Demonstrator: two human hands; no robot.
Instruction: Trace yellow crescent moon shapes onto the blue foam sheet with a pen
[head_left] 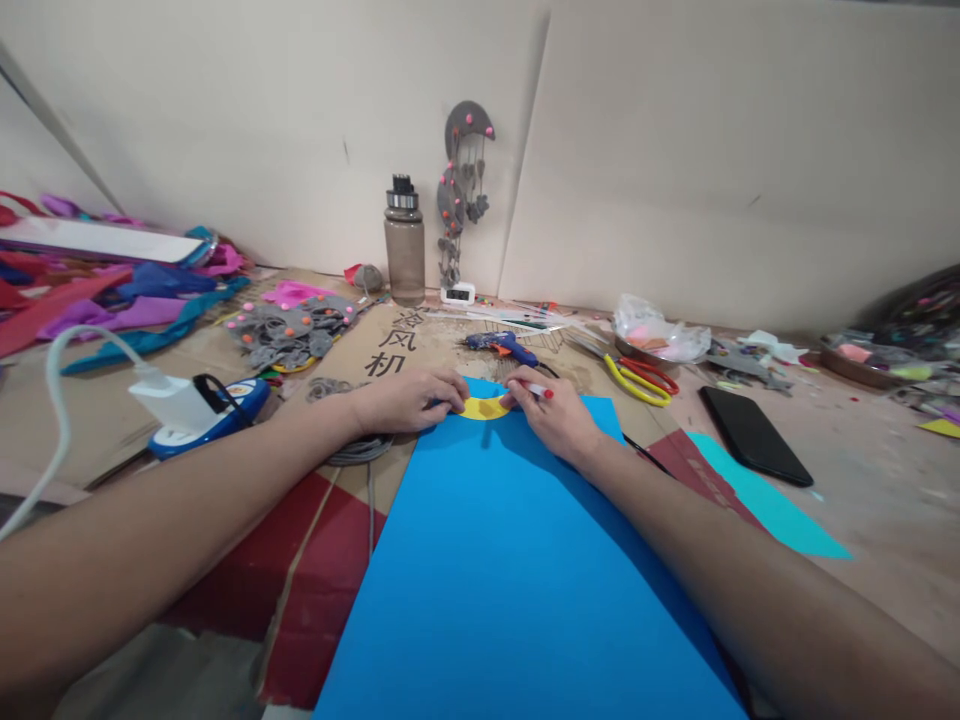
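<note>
A large blue sheet stretches from the bottom edge up to both hands. On its far end lies a curved yellow crescent piece. My left hand is closed at the crescent's left tip, its fingers pressed together on it. My right hand grips a red-and-white pen, its fingertips at the crescent's right tip. Just beyond the sheet lies a blue glue gun. Whatever is under my fingertips is hidden.
Yellow- and red-handled scissors, a black phone and a turquoise sheet lie to the right. A bottle stands by the wall. At left are a charger, grey felt pieces and coloured fabric scraps.
</note>
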